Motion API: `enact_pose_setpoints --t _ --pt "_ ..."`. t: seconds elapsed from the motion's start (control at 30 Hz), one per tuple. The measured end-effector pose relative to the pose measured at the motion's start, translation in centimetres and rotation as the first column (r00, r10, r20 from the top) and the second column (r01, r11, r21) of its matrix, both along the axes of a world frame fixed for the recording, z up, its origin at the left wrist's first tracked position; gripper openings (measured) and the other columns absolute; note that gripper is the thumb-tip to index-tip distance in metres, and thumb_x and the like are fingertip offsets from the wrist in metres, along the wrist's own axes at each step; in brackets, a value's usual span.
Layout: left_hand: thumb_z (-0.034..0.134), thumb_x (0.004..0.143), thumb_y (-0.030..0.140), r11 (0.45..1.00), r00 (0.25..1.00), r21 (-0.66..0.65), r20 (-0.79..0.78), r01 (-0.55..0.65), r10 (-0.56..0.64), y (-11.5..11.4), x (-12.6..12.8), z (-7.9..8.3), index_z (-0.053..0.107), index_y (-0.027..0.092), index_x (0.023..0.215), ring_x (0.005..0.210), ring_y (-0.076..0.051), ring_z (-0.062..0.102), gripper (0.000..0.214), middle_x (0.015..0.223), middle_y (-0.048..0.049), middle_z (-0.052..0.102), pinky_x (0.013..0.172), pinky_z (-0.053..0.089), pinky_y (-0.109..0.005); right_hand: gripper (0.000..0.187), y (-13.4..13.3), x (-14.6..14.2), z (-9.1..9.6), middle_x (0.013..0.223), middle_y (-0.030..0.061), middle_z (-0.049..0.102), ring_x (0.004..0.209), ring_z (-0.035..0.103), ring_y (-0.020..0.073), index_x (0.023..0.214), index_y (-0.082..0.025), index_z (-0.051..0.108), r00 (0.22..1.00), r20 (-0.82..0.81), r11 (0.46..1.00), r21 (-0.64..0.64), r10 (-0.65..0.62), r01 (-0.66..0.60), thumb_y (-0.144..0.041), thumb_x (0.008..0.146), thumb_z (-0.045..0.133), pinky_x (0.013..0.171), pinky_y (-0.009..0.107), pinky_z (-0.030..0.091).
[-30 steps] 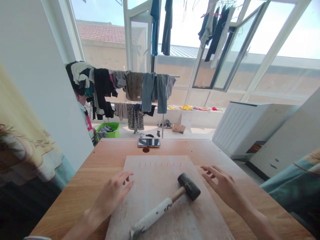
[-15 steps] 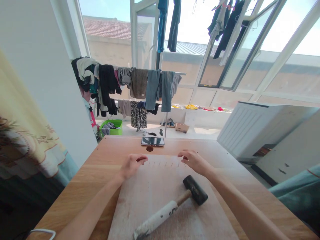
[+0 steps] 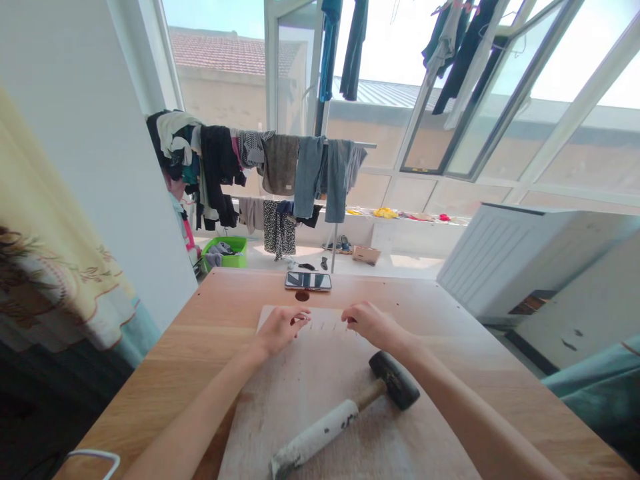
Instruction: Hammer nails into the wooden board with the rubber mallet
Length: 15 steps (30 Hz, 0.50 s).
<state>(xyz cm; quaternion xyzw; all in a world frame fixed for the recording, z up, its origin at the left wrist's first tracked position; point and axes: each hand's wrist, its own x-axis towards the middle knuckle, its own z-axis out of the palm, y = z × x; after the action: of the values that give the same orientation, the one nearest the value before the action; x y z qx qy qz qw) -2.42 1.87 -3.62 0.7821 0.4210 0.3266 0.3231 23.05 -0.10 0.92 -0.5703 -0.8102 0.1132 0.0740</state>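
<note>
A pale wooden board [image 3: 280, 407] lies on the table. Several thin nail-like pins [image 3: 323, 326] stand in a row near its far edge. At the left end of that row is my left hand [image 3: 281, 329], fingers curled with thumb and index close together. My right hand [image 3: 373, 323] is bent over the row's right end, its fingertips drawn together and pointing down. Whether either hand pinches a pin is too small to make out. A mallet [image 3: 394, 380] with a black head and a white-wrapped handle rests diagonally on the board, nearer to me than both hands.
A phone [image 3: 308, 281] lies at the table's far edge, by a round dark hole [image 3: 302, 296]. A white cable [image 3: 95, 455] is at the near left corner. Beyond the table are a laundry rack [image 3: 367, 145] with clothes and a green basket [image 3: 240, 252].
Both hands have moved inward along the row of pins, so the gap between them is narrower. The mallet and board stay in place; the view has shifted slightly.
</note>
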Motion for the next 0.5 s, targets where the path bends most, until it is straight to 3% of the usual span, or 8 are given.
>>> enact_pose_setpoints --t 0.13,0.27,0.33,0.5 --pt "0.063 0.086 0.026 0.998 0.996 0.058 -0.083 0.027 -0.022 -0.1 1.0 0.0 0.074 0.019 0.099 0.061 -0.013 0.067 0.019 0.089 -0.0022 0.078 0.071 0.053 -0.024 0.021 0.4 -0.3 -0.1 0.077 0.0057 0.075 0.074 0.066 0.0172 0.077 -0.019 0.078 0.999 0.03 1.0 -0.013 0.018 -0.017 -0.006 0.078 0.063 0.066 0.023 0.044" --pt "0.061 0.089 0.033 0.999 0.999 0.033 -0.003 -0.038 0.038 -0.1 1.9 0.1 0.073 0.019 0.103 0.045 -0.01 0.058 0.023 0.087 -0.0012 0.078 0.058 0.051 -0.023 0.024 0.6 -0.5 0.4 0.085 0.0072 0.076 0.076 0.065 0.016 0.084 -0.019 0.079 0.999 -0.008 0.998 0.028 0.052 -0.052 -0.007 0.083 0.058 0.068 0.023 0.043" --pt "0.061 0.089 0.033 0.999 1.0 0.03 0.01 -0.016 0.016 -0.1 2.4 0.0 0.073 0.019 0.105 0.044 -0.01 0.057 0.024 0.088 -0.0011 0.078 0.058 0.05 -0.023 0.023 0.6 -1.0 0.4 0.084 0.0074 0.076 0.074 0.064 0.0155 0.085 -0.018 0.079 0.997 -0.031 0.997 0.038 0.071 -0.07 -0.008 0.083 0.058 0.067 0.023 0.043" --pt "0.062 0.086 0.019 0.994 0.998 0.098 -0.048 0.05 -0.045 0.1 3.8 -0.4 0.075 0.02 0.102 0.076 -0.017 0.07 0.02 0.093 -0.0032 0.078 0.076 0.052 -0.025 0.022 0.9 -2.4 -0.3 0.068 0.0059 0.073 0.062 0.06 0.0146 0.076 -0.016 0.079 0.993 -0.076 0.995 0.034 0.094 -0.092 -0.004 0.078 0.061 0.062 0.024 0.041"
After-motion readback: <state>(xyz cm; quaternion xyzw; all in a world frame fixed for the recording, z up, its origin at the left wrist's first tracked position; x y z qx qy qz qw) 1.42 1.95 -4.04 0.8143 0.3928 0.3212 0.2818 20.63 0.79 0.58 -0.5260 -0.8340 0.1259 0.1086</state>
